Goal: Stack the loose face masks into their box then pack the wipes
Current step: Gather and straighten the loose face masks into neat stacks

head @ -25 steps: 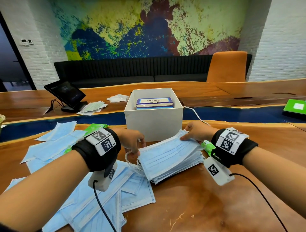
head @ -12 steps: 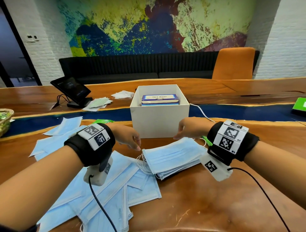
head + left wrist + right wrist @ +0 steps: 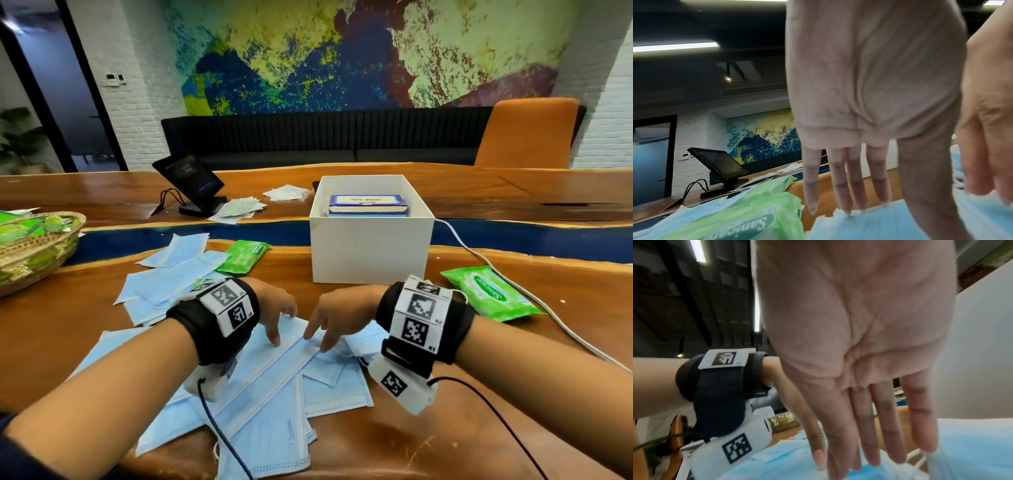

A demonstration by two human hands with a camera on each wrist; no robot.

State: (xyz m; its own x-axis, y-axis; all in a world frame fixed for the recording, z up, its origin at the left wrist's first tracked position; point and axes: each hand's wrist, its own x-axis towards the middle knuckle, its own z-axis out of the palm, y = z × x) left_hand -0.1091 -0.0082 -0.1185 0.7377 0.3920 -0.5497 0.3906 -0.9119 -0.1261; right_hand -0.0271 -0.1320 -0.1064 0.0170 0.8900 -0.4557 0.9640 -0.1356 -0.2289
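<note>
1. Two hands work low over the counter (image 3: 513,428) in the head view: the left hand (image 3: 274,308) and right hand (image 3: 337,317) both have fingers extended, tips pressing on the loose masks (image 3: 274,377), clamped on nothing. More masks (image 3: 171,284) lie scattered farther left. The mask box (image 3: 368,205) sits inside a white carton (image 3: 370,246), apparently unfilled. Two wipes packs (image 3: 489,293) (image 3: 245,255) lie unpacked. By my reading, stacking is barely begun.
2. Left wrist view: straight fingers (image 3: 842,186) touch a small pile of masks (image 3: 869,224); a wipes pack (image 3: 748,216) lies beside it.
3. Right wrist view: the grip is apart, fingertips (image 3: 869,451) resting on masks (image 3: 972,451).
</note>
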